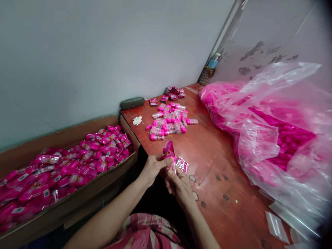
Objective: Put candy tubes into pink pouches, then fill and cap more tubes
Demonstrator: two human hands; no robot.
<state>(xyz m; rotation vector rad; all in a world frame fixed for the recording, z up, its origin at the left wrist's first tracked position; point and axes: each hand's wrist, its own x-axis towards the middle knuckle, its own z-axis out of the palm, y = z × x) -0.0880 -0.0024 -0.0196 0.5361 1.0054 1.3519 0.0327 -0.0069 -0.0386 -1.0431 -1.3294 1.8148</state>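
My left hand [152,168] and my right hand [178,183] meet over the near edge of the red-brown table [215,162]. Both are closed on a small pink packet [169,152] that stands upright between the fingers. A clear piece of wrapper [182,164] sticks out to the right of my right hand's fingers. A loose heap of pink capsule-shaped containers [169,121] lies farther back on the table.
A cardboard box [85,193] at the left is full of wrapped pink packets [64,166]. A big clear plastic bag of pink items [272,128] fills the right side. More packets [174,92], a dark case [132,102], white crumpled scrap [137,120] and clear sleeves [277,226] lie around.
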